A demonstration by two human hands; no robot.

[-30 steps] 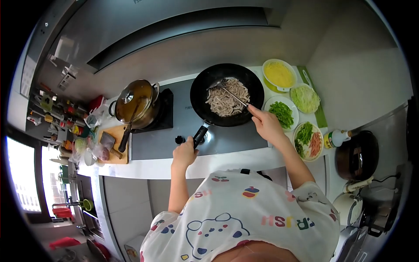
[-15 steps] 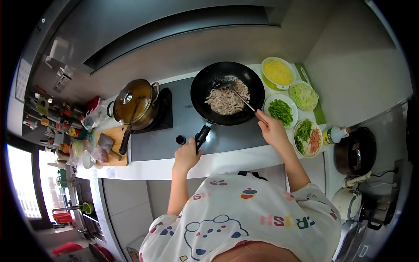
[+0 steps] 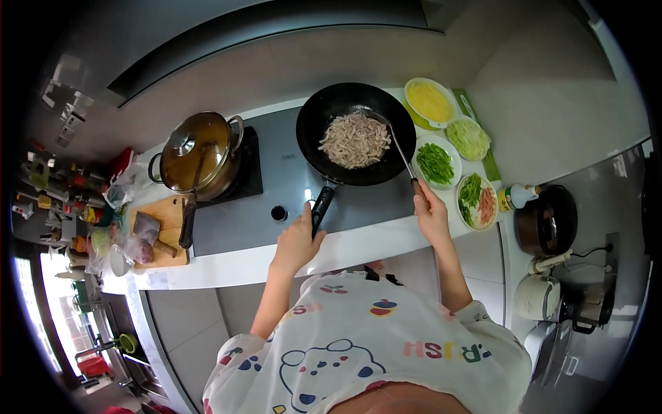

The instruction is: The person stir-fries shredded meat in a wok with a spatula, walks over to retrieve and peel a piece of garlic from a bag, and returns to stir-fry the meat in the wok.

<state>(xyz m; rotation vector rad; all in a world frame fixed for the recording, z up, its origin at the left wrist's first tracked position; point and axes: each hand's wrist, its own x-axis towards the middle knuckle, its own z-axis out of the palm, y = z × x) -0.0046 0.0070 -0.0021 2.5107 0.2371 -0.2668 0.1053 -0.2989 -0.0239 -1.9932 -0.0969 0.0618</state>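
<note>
- Lying heaped in the wok (image 3: 310, 131), on the cooktop (image 3: 279, 183): pale strips (image 3: 353, 141), near the middle of my remote feed.
- Spatula (image 3: 400, 146) dips in at their far right side; right hand (image 3: 432, 215) has its fingers closed around the grip.
- Left hand (image 3: 296, 243) at the wok handle (image 3: 322, 205), index finger along one side, thumb opposite (how tightly curled, I cannot tell).
- Chopped greens (image 3: 436, 164) just right; lidded pot (image 3: 200, 155) left.

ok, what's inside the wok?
Pale meat strips, spread across the middle, plus the far end of the utensil at the right side. The wok bottom under the meat is covered, so can't be seen.
</note>
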